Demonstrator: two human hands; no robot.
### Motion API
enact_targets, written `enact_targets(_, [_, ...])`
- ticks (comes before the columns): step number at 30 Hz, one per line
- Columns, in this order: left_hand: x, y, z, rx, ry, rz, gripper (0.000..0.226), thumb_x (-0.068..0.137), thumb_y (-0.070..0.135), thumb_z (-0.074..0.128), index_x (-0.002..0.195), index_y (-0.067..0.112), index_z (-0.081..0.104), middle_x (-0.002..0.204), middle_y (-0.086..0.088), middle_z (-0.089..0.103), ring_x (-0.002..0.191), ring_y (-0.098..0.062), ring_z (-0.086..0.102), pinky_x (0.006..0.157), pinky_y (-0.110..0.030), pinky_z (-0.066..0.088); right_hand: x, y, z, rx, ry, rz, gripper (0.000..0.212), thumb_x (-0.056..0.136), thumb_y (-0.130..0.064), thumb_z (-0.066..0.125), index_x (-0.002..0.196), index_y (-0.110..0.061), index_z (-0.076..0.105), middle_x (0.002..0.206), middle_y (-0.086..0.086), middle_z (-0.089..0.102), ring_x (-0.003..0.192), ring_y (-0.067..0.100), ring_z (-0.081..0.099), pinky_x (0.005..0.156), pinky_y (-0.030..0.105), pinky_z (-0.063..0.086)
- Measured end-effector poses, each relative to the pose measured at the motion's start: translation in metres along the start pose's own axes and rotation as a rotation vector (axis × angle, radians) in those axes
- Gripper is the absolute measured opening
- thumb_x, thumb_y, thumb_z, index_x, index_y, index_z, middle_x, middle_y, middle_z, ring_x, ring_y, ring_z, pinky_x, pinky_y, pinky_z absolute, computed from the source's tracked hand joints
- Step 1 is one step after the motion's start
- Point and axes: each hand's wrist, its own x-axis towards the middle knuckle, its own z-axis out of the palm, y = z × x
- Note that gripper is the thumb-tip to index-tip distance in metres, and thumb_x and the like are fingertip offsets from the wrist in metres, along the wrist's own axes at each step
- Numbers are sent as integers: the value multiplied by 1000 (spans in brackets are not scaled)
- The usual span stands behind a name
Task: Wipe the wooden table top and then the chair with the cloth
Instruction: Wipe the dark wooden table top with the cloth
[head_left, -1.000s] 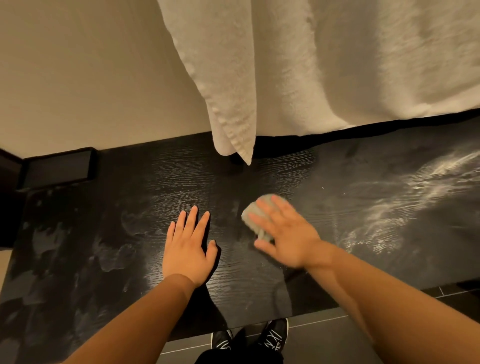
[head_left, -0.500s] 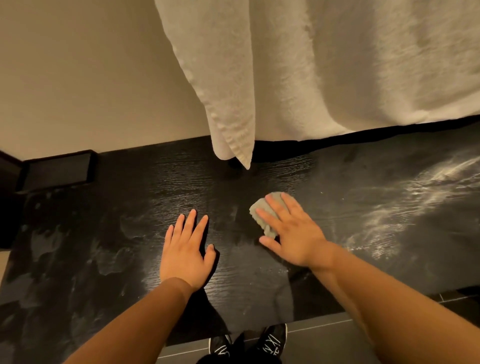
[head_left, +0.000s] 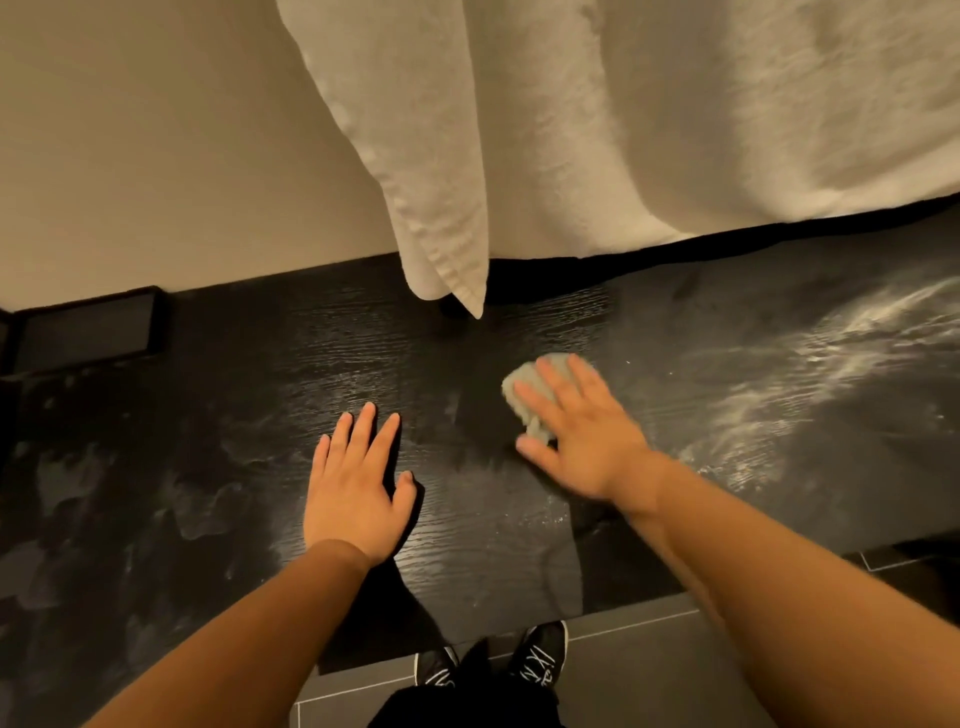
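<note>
Dark-stained wood, head view, nearest first. Below the grip, black shoes stand on grey floor tile at the near edge of the wooden table top. On it I see the left hand lying flat, fingers straight and spread, holding nothing; I take it for a brace. Just right of it and a little farther off, the right hand presses the cloth, a bunched grey-green wad, against the wood with straight fingers. The wad shows past the fingertips and on the thumb side. Right of this grip, well apart from the left hand, lies a pale dusty streak, its long axis slanting from near the right wrist out to the far right. I judge the right hand the nearer, so the coming stroke should run rightward along that slant. Beyond the grip hangs a white towel. No chair shows.
</note>
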Motion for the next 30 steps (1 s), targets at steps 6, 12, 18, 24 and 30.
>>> enact_targets(6, [0, -1, -1, 7, -11, -8, 73, 97, 53, 34, 167, 33, 24, 177, 0, 11, 163, -26, 4, 132, -48, 7, 9, -23, -7, 22, -14, 184, 97, 87, -85, -3, 165, -30, 15, 173, 10, -1, 155, 46, -9, 126, 59, -1])
enact_targets(12, [0, 0, 0, 2, 0, -1, 74, 96, 54, 32, 167, 32, 25, 177, 0, 12, 163, -26, 4, 132, -50, 7, -26, -42, 16, -10, -91, -233, 85, 94, -81, 26, 163, -31, 26, 173, 8, 8, 158, 41, -1, 128, 57, 5])
enact_targets(18, [-1, -1, 0, 10, 1, -3, 73, 98, 55, 31, 167, 33, 21, 177, 1, 8, 163, -25, 2, 132, -48, 6, 60, -42, -14, 16, -104, 112, 86, 91, -81, 6, 164, -36, -3, 172, 2, -18, 154, 40, -24, 126, 53, -12])
enact_targets(24, [0, -1, 0, 8, 3, 6, 73, 97, 53, 32, 167, 31, 23, 177, 0, 10, 163, -26, 4, 132, -49, 7, -11, -87, 24, 23, -100, -297, 85, 94, -76, 22, 164, -27, 24, 174, 9, 3, 157, 41, -9, 127, 57, -2])
enact_targets(30, [-1, -1, 0, -7, 9, -3, 73, 97, 53, 31, 167, 33, 22, 177, 2, 8, 163, -25, 2, 132, -48, 6, 48, -61, -11, -22, -128, -96, 100, 80, -85, -6, 165, -34, 5, 173, 4, -9, 156, 37, -17, 127, 54, -3])
